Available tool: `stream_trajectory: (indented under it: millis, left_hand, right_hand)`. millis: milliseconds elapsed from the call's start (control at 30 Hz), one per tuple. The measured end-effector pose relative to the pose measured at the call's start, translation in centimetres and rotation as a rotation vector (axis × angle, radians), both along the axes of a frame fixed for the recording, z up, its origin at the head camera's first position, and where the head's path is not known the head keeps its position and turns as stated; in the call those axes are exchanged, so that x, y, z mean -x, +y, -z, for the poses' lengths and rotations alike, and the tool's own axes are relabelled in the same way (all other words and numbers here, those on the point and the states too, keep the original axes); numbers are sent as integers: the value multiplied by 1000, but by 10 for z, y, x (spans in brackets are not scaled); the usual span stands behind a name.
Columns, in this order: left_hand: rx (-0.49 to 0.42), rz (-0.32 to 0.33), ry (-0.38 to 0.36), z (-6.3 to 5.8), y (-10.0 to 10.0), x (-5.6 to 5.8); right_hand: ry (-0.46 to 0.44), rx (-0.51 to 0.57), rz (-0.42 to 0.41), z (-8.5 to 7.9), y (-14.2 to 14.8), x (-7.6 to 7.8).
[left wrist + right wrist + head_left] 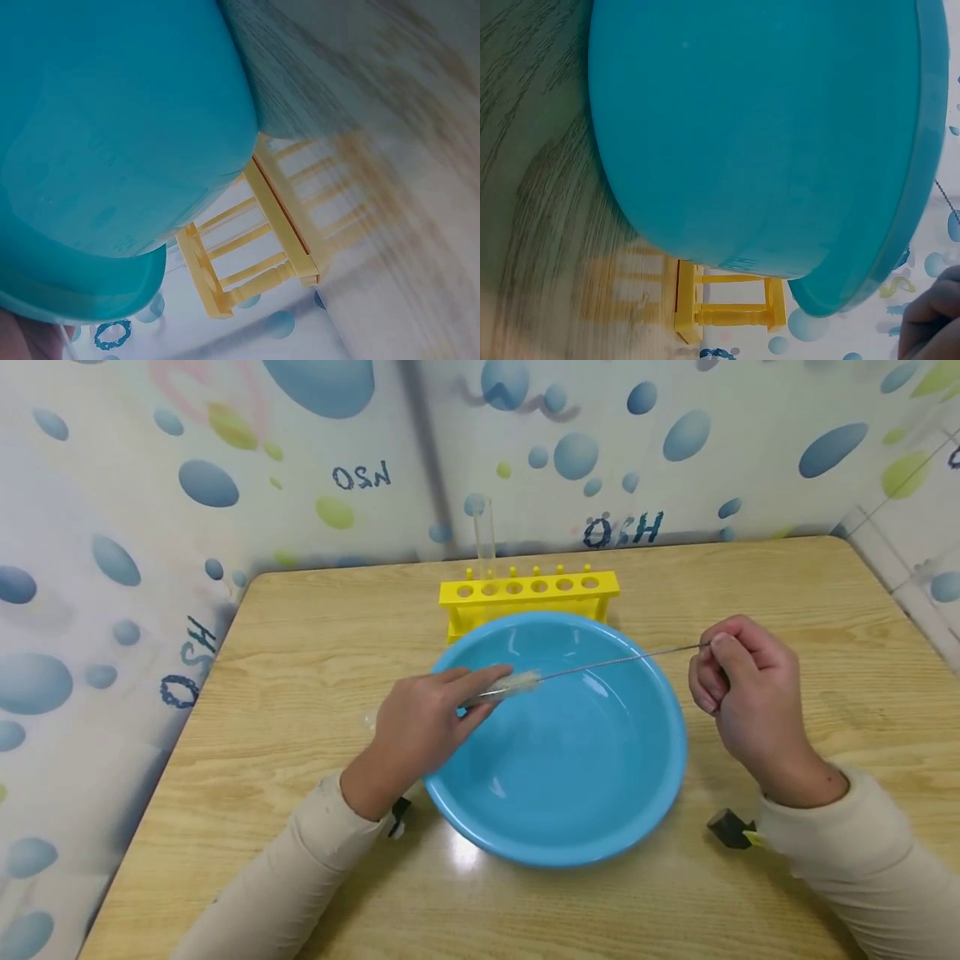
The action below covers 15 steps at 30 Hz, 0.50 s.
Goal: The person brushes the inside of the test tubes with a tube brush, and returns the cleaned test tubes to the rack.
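Observation:
Over the blue basin (557, 853), my left hand (420, 718) holds a clear test tube (486, 695), its mouth pointing right and its rounded end showing faintly past the hand. My right hand (752, 697), to the right of the basin, pinches the end of the twisted wire handle (615, 662) of a test tube brush. Pale bristles (529, 680) of the brush show at the tube's mouth. In the right wrist view, curled fingers (934, 319) show at the lower right edge. Only a bit of my left hand shows at the lower left of the left wrist view.
Behind the basin stands a yellow test tube rack (529, 591) with a row of holes and pegs. Another clear test tube (484, 535) stands upright in it. The wooden table (315, 635) meets a wall (277, 468) patterned with blue and green drops at the back.

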<state>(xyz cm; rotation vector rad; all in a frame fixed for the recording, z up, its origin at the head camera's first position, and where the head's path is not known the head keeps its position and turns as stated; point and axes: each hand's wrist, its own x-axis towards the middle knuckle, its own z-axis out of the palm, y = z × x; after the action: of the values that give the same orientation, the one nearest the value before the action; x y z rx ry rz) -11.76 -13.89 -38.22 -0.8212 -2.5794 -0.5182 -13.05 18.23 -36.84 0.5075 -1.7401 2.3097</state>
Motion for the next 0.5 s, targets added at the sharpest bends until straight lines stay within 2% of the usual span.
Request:
stream_trajectory:
  millis: [267,500]
  left_hand:
    - [1,-10,-4,-1,0,0]
    - [-4,-10,-2,1,0,0]
  right_hand:
    - [-12,-24,33,-1,-1,0]
    - [-9,-25,28,-1,-2,-1]
